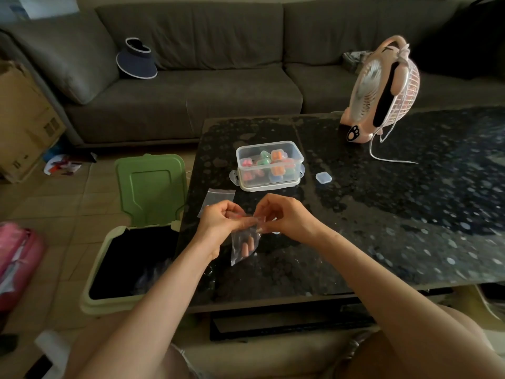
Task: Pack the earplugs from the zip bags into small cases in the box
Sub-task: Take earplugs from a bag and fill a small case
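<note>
A small clear zip bag [244, 246] with orange earplugs [247, 248] inside hangs over the dark table. My left hand [218, 222] and my right hand [284, 216] both pinch its top edge, one on each side. Beyond them stands a clear plastic box [270, 166] holding several small cases with coloured earplugs. One small clear case [323, 177] lies on the table just right of the box. Another zip bag [217, 196] lies flat near the table's left edge, partly behind my left hand.
A black speckled table [396, 214] carries a pink desk fan [382, 91] with a white cable at the back right. A green bin [131, 258] with its lid up stands on the floor to the left. A grey sofa [218, 86] runs behind.
</note>
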The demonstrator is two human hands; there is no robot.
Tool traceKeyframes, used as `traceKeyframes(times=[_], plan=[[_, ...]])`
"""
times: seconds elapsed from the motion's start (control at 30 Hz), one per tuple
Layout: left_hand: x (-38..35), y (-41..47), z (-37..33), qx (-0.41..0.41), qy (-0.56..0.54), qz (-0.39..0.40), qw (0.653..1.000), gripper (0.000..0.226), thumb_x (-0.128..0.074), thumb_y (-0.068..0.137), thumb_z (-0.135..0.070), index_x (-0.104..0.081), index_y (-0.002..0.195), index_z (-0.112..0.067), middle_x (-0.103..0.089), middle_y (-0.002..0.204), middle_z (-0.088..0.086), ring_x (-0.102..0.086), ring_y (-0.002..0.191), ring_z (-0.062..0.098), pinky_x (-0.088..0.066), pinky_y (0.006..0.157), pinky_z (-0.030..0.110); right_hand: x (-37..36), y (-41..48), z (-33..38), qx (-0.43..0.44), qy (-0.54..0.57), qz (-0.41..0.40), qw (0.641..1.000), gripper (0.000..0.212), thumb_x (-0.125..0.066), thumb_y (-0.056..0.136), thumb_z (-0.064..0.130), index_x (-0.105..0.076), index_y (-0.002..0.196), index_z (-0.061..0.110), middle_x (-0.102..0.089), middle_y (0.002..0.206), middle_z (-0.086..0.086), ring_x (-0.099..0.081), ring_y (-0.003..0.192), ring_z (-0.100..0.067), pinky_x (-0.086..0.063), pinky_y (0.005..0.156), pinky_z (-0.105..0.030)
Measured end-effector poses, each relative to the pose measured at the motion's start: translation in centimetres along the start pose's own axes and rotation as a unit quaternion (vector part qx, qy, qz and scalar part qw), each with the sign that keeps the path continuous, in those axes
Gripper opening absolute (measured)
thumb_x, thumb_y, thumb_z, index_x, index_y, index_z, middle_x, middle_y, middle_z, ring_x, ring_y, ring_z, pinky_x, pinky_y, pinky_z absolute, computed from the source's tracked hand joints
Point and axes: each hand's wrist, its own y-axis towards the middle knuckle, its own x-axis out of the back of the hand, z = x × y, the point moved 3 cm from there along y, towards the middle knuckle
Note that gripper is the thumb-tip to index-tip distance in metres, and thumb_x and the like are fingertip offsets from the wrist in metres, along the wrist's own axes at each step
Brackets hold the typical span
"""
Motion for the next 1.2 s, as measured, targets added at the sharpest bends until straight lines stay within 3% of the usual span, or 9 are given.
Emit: traceKeyframes(times=[0.2,0.37,0.47,0.57,0.73,0.87,1.03,1.13,1.2], plan=[[-0.6,-0.1,-0.1,-0.028,0.014,0.019,0.999,0.025,-0.081,0.067,-0.009,-0.061,0.081,-0.013,-0.064,0.079,0.005,-0.064,0.089,0.026,-0.053,0.087,0.044,-0.1,-0.1,-0.1,-0.018,-0.032,-0.008,0.999,0.014,-0.076,0.076,0.012,-0.064,0.083,0.014,-0.065,0.086,0.001,-0.06,0.076,-0.011,-0.051,0.071,-0.02],[-0.6,-0.1,-0.9,-0.162,0.064,0.068,0.982,0.021,-0.077,0.072,-0.011,-0.064,0.088,-0.015,-0.068,0.084,-0.002,-0.065,0.086,0.012,-0.052,0.082,0.028,0.6,-0.1,0.2,-0.029,0.009,-0.052,0.998,0.021,-0.077,0.071,0.006,-0.061,0.064,0.018,-0.064,0.069,0.002,-0.054,0.06,-0.002,-0.046,0.061,-0.016],[-0.7,0.0,-1.0,-0.236,0.135,0.094,0.958,0.017,-0.073,0.078,-0.008,-0.063,0.09,-0.014,-0.067,0.086,-0.006,-0.064,0.083,0.005,-0.052,0.08,0.026,0.8,-0.1,0.1,-0.035,-0.007,-0.037,0.999,0.011,-0.076,0.073,0.007,-0.069,0.073,0.015,-0.064,0.071,0.006,-0.057,0.065,-0.003,-0.048,0.065,-0.014],[-0.5,0.3,-0.8,-0.277,0.207,0.087,0.934,0.017,-0.073,0.078,-0.013,-0.063,0.091,-0.016,-0.065,0.089,-0.004,-0.062,0.08,0.011,-0.053,0.08,0.038,0.8,-0.1,-0.1,-0.045,-0.032,-0.027,0.998,0.012,-0.076,0.075,0.009,-0.075,0.087,0.009,-0.065,0.076,0.004,-0.057,0.066,-0.001,-0.045,0.063,-0.005],[-0.2,1.0,-0.1,-0.273,0.25,0.085,0.925,0.019,-0.074,0.077,-0.024,-0.058,0.086,-0.03,-0.061,0.09,-0.014,-0.06,0.072,0.005,-0.045,0.086,0.062,0.4,0.2,-0.5,-0.043,-0.052,0.002,0.998,0.018,-0.074,0.077,0.011,-0.075,0.095,0.011,-0.069,0.093,-0.001,-0.059,0.078,-0.005,-0.048,0.073,-0.012],[0.0,0.9,0.0,-0.27,0.257,0.097,0.923,0.021,-0.076,0.074,-0.027,-0.057,0.083,-0.031,-0.058,0.092,-0.02,-0.061,0.074,0.002,-0.038,0.09,0.069,0.2,0.0,-0.5,-0.046,-0.053,0.029,0.997,0.022,-0.068,0.083,0.006,-0.074,0.102,0.014,-0.065,0.096,0.007,-0.059,0.085,-0.005,-0.05,0.082,-0.018],[0.4,0.8,-0.2,-0.294,0.27,0.087,0.913,0.019,-0.077,0.073,-0.021,-0.06,0.068,-0.029,-0.057,0.099,-0.022,-0.055,0.101,0.005,-0.038,0.096,0.06,0.6,0.1,-0.7,-0.06,-0.053,0.028,0.996,0.019,-0.07,0.082,0.012,-0.074,0.098,0.021,-0.066,0.089,0.011,-0.06,0.08,-0.002,-0.049,0.072,-0.011],[0.6,0.2,-1.2,-0.314,0.242,0.086,0.914,0.02,-0.075,0.075,-0.013,-0.06,0.064,-0.019,-0.061,0.088,-0.01,-0.054,0.092,0.009,-0.044,0.085,0.042,0.7,0.0,-0.9,-0.071,-0.049,0.02,0.996,0.015,-0.073,0.081,0.018,-0.074,0.096,0.019,-0.068,0.085,0.002,-0.061,0.077,-0.007,-0.051,0.07,-0.019],[0.7,0.1,-1.0,-0.284,0.222,0.114,0.926,0.019,-0.072,0.078,-0.016,-0.058,0.065,-0.018,-0.063,0.081,-0.011,-0.056,0.084,0.005,-0.041,0.088,0.046,0.7,-0.1,-1.0,-0.076,-0.046,0.026,0.996,0.015,-0.072,0.081,0.018,-0.072,0.096,0.017,-0.067,0.085,0.0,-0.061,0.075,-0.011,-0.053,0.069,-0.023]])
